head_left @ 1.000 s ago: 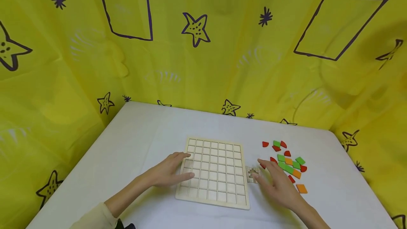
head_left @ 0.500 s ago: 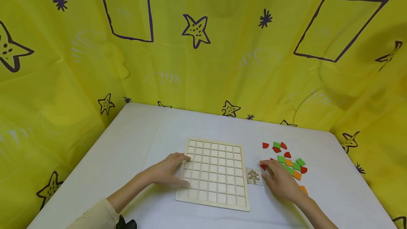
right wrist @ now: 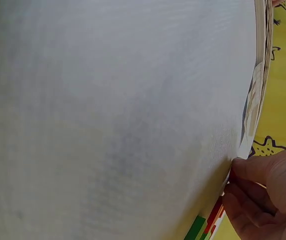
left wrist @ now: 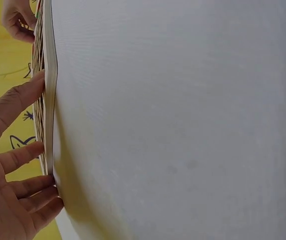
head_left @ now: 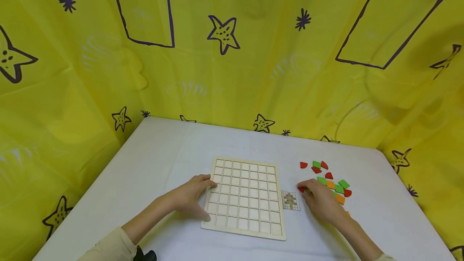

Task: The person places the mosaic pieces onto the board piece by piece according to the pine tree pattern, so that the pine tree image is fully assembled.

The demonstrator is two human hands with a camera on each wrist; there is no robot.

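A pale wooden board (head_left: 244, 196) divided into square cells lies mid-table. My left hand (head_left: 188, 197) rests at its left edge, thumb and index finger spread over the rim; the left wrist view shows the other fingertips against the board's side (left wrist: 50, 100). To the right of the board, my right hand (head_left: 320, 200) pinches a red rounded piece (head_left: 301, 189) between thumb and fingers, low over the table. Most of that piece is hidden by the fingers. A small card with a gridded tree picture (head_left: 291, 200) lies between the board and this hand.
Loose flat pieces lie beyond and beside the right hand: several red ones (head_left: 303, 165), green squares (head_left: 343, 183) and orange squares (head_left: 340, 199). The white table (head_left: 170, 144) meets a yellow patterned curtain (head_left: 232, 79) at its back and sides.
My right hand has drawn back from the picture card, uncovering it, and its fingers have closed on a red piece. My left thumb has slid towards the board's near left corner.
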